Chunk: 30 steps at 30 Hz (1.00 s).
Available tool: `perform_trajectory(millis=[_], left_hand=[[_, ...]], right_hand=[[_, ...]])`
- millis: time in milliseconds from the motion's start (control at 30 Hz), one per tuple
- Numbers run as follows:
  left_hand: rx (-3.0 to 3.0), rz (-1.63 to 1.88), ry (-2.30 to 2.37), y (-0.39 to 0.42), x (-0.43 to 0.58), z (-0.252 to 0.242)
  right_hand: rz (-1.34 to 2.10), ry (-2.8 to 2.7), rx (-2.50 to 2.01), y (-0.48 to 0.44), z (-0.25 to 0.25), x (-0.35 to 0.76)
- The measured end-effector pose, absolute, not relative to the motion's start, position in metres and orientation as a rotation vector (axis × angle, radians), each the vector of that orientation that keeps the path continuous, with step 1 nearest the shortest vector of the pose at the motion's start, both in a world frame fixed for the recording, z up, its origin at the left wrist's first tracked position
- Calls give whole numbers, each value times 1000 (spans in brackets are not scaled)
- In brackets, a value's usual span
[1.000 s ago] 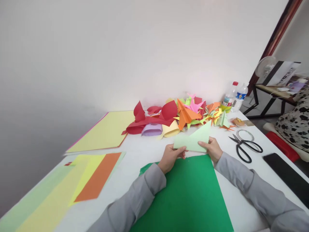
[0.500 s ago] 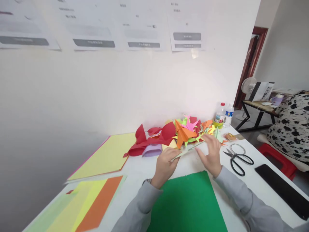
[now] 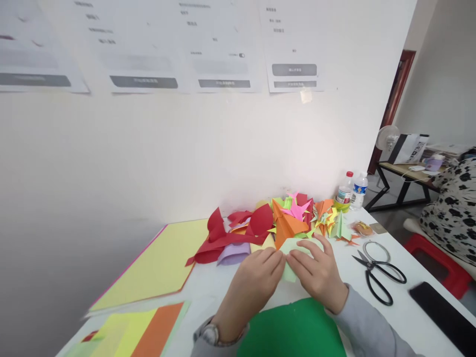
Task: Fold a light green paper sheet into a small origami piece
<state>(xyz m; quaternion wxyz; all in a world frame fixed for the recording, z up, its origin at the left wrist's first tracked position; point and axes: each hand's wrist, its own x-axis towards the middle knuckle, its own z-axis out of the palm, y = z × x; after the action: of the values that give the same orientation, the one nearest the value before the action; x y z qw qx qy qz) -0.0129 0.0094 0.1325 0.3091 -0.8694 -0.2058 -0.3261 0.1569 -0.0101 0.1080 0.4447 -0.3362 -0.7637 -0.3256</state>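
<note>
Both hands meet at a folded piece of pale green paper point(image 3: 290, 272), held above the white table. My left hand point(image 3: 256, 277) pinches its left edge between thumb and fingers. From the right, my right hand point(image 3: 318, 271) grips the same paper, its fingertips pressed close to the left hand's and its upper fingers bent over the paper. Parts of the paper are hidden behind the fingers. Below the hands lies a green sheet point(image 3: 293, 329). Just behind them is an orange folded paper shape point(image 3: 288, 225) in a pile of colourful folded pieces.
Red curved paper pieces point(image 3: 230, 230) lie at the back. Yellow sheets point(image 3: 156, 263) and an orange sheet point(image 3: 158, 329) are on the left. Scissors point(image 3: 379, 275), a black flat object point(image 3: 444, 315) and two bottles point(image 3: 344, 192) stand or lie right. A person point(image 3: 451, 218) sits beyond.
My right hand has come in to the left and now grips the paper beside my left hand. The paper has turned from edge-on to show its face. The view has tilted up slightly.
</note>
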Motion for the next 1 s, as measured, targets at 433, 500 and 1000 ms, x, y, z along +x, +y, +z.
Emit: perform_trajectory(millis=[433,500,1000], left_hand=[[-2101,-1033,-537,12,-45,144],[-2119,-1044,-548,15,-47,144],[-2172,-987,-651,7,-40,149]], right_hand=[[-840,-1746,-997,24,99,202],[-795,-1677,-1053,29,94,200],[-553,-1840,-1000,2,116,179]])
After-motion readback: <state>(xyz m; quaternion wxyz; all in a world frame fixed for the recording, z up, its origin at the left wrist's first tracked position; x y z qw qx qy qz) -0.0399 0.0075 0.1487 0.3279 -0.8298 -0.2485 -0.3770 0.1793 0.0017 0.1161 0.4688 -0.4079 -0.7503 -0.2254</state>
